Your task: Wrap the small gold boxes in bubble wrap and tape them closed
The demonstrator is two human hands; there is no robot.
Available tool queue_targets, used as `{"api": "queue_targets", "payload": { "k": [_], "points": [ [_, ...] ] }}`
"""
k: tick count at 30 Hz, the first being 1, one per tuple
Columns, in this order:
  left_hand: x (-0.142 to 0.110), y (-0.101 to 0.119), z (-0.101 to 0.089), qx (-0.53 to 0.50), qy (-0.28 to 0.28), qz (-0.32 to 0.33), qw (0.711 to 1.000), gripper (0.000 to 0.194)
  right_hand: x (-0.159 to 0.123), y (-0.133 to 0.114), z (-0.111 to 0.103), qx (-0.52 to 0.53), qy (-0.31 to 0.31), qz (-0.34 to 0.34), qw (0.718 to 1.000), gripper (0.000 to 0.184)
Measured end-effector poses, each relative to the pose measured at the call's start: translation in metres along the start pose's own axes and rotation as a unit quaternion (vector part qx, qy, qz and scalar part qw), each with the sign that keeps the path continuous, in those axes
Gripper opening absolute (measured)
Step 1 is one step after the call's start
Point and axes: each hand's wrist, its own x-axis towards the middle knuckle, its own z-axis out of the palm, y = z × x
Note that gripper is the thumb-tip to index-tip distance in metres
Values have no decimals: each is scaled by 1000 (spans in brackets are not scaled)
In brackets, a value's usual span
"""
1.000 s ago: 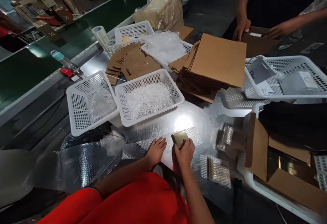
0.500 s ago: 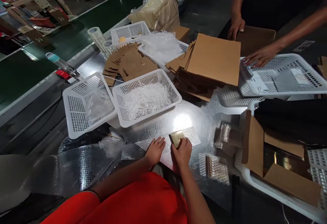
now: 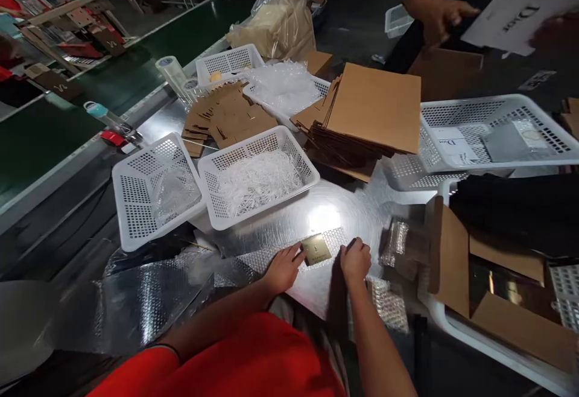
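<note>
Head view: silver metal desk; near side, clear bubble-wrap strip; right hand, half-curled at the strip's right end, its hold unclear; left hand, loosely open, fingertips at the square gold packet on the strip.

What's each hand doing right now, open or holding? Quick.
Left hand: open, fingertips at the gold packet's edge.
Right hand: fingers curled by the bubble wrap's right end; whether its grip holds anything cannot be told.

Gold box on bubble wrap, left hand alongside
</note>
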Motion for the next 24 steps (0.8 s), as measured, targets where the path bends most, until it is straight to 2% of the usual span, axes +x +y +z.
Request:
{"api": "queue_targets", "payload": {
  "k": [3,5,7,9,11,13,15,17,20,24],
  "points": [
    [7,5,-1,16,-23,29,999,66,18,1,-11,22,-29,-7,999,20],
    [10,5,0,22,-25,27,999,64,15,-2,-14,43,-30,-37,998,18],
    [11,4,1,19,-22,28,999,64,-1,-7,-12,94,-34,-99,990,21],
    [11,3,2,2,-20,30,999,65,-25,-14,-7,176,-37,-168,969,27],
    [11,4,4,-27,-16,29,999,64,-48,-19,-1,252,-34,-192,948,36],
    [14,8,6,-59,-4,18,998,60,-60,-21,2,289,-26,-148,945,41],
    [21,14,7,-81,13,-13,997,58,-60,-20,1,309,-19,-92,946,44],
    [31,22,7,-87,27,-57,994,69,-50,-16,-2,320,-13,-55,946,48],
    [46,29,5,-84,28,-96,991,88,-33,-9,-6,317,-4,-30,948,53],
    [52,28,3,-88,16,-93,992,87,-22,-1,-3,313,7,-4,950,54]
  ]
}}
